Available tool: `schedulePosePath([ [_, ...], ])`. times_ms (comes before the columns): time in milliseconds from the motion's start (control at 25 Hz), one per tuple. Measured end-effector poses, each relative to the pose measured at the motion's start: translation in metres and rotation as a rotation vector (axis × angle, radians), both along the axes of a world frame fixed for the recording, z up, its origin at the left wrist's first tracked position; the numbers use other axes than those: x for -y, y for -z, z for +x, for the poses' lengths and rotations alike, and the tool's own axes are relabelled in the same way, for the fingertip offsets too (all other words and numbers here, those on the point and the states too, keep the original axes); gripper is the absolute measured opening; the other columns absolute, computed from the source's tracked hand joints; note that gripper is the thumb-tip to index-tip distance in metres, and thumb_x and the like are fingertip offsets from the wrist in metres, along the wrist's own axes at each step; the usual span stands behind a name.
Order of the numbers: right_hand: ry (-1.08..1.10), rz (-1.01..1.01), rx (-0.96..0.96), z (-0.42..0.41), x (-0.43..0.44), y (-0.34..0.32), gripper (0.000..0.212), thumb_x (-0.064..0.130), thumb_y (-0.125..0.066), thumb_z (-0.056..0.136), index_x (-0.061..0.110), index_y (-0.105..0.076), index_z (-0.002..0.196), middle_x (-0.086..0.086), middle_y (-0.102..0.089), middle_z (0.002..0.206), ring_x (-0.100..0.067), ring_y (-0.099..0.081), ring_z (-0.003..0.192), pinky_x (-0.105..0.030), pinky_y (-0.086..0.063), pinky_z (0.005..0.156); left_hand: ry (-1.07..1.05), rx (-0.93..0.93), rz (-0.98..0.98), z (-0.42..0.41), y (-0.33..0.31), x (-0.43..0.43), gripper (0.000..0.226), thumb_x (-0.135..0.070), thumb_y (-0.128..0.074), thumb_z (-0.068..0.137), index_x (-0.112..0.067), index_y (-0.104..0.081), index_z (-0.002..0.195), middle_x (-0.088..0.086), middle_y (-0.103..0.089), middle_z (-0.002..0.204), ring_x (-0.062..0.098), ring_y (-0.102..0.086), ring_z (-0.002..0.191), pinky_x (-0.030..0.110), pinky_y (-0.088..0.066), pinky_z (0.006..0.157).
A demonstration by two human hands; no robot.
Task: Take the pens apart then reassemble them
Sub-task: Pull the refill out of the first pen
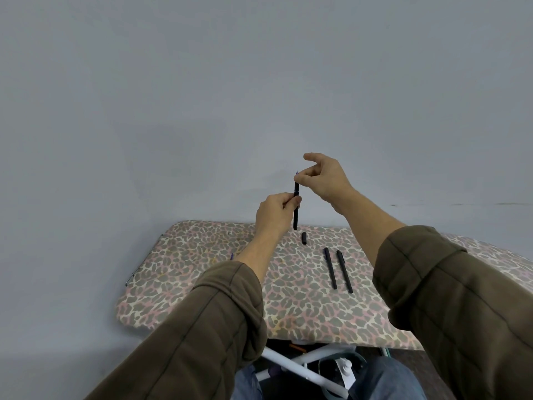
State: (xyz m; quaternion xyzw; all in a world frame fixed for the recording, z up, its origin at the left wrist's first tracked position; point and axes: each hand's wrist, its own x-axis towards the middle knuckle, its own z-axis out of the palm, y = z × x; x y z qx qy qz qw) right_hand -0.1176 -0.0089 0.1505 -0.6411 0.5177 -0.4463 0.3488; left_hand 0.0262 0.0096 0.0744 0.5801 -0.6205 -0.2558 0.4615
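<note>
1. Above the leopard-print board (202,278), the left hand (274,209) grips an upright black pen (295,222) at mid-barrel, fingers curled round it.
2. The right hand (326,177) pinches the pen's top end between thumb and forefinger.
3. On the board just beyond the pen's lower end lies a short black cap (304,238); to its right, a second pen (330,268) and a third pen (345,271) lie side by side, not touching.
4. A plain grey-blue wall (202,96) rises behind the board; white frame legs (288,368) show beneath its near edge.
</note>
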Motion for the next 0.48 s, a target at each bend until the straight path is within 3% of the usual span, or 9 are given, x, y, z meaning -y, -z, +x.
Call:
schedulePosePath([
  [120, -0.009, 0.009, -0.019, -0.0004, 0.0003, 0.0005, 0.062, 0.011, -0.072, 0.097, 0.016, -0.047, 0.153, 0.003, -0.080, 0.101, -0.017, -0.069, 0.115, -0.030, -0.051, 0.087, 0.014, -0.002, 0.007, 0.0006, 0.0007, 0.0000, 0.025, -0.040, -0.060, 0.101, -0.023, -0.077, 0.093, -0.003, -0.076, 0.085, 0.021, -0.069, 0.084, 0.041, -0.054, 0.080],
  [280, -0.040, 0.014, 0.004, 0.0003, -0.0012, 0.0004, 0.062, 0.011, -0.071, 0.096, 0.013, -0.046, 0.154, 0.003, -0.079, 0.106, -0.017, -0.068, 0.116, -0.038, -0.052, 0.102, 0.008, -0.004, 0.006, 0.0018, 0.0026, -0.0008, 0.026, -0.041, -0.059, 0.101, -0.023, -0.076, 0.094, -0.006, -0.075, 0.085, 0.018, -0.069, 0.084, 0.042, -0.055, 0.080],
  [480, -0.017, -0.001, -0.050, 0.0041, -0.0041, -0.0013, 0.065, 0.013, -0.077, 0.093, 0.016, -0.049, 0.152, -0.003, -0.078, 0.104, -0.019, -0.070, 0.112, -0.032, -0.054, 0.087, 0.011, 0.005, 0.006, 0.0019, 0.0022, -0.0022, 0.024, -0.042, -0.059, 0.101, -0.026, -0.076, 0.094, -0.008, -0.075, 0.084, 0.017, -0.069, 0.082, 0.040, -0.055, 0.078],
])
